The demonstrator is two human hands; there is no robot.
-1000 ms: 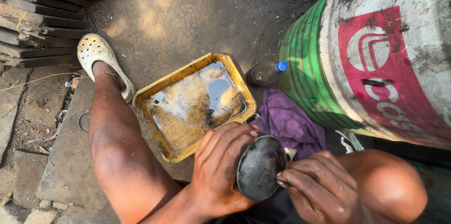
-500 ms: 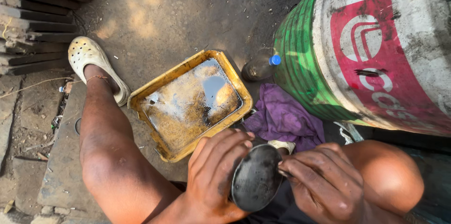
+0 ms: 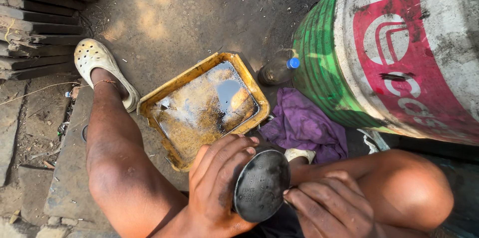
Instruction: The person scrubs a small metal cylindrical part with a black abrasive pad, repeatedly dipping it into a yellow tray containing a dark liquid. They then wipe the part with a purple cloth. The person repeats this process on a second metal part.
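A yellow tray [image 3: 149,105] with oily liquid lies on the ground. Beside it are a purple cloth [image 3: 307,125], a small bottle [image 3: 277,70] and a big drum [image 3: 399,53].

dirt ground [image 3: 199,13], yellow oily tray [image 3: 149,105], purple rag [image 3: 304,125], bottle [image 3: 277,70], perhaps plastic

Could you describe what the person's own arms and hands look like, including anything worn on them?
Both arms are bare, with no sleeves in view. The left hand and right hand wear no gloves, and no rings or watch show. Dark, greasy grime smudges the fingers and knuckles. Lower down, a thin thread anklet circles the left ankle above a pale perforated clog.
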